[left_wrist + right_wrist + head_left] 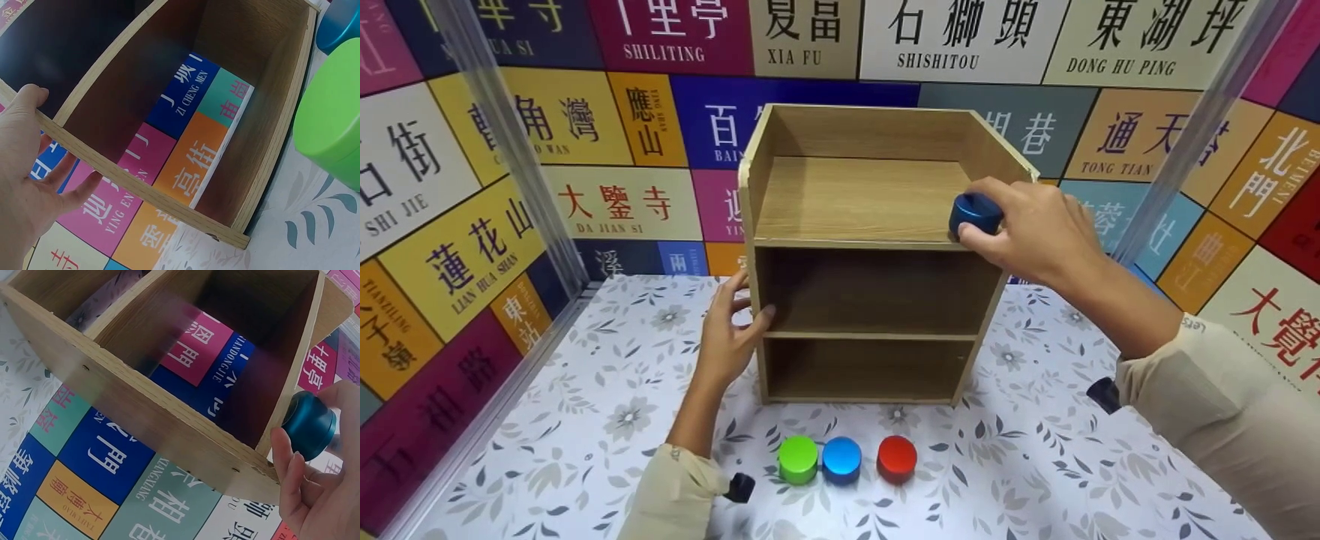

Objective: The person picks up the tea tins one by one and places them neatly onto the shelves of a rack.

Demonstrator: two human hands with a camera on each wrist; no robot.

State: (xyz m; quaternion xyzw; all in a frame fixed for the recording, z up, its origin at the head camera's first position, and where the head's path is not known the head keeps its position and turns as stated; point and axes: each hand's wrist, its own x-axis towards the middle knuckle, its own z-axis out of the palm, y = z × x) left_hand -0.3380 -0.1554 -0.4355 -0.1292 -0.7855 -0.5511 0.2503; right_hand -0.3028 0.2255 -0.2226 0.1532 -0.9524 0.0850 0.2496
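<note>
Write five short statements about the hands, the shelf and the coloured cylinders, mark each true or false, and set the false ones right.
1. The right hand holds a dark blue cylinder at the wooden shelf's top level. True.
2. The left hand pinches a cylinder. False: its thumb and fingers grip the shelf's side.
3. In the head view, the bright blue cylinder stands nearer the green cylinder than the red cylinder. True.
4. The red cylinder stands in the shelf's bottom compartment. False: it stands on the tablecloth, in front of the shelf.
5. The tablecloth has a leaf and flower print. True.
</note>
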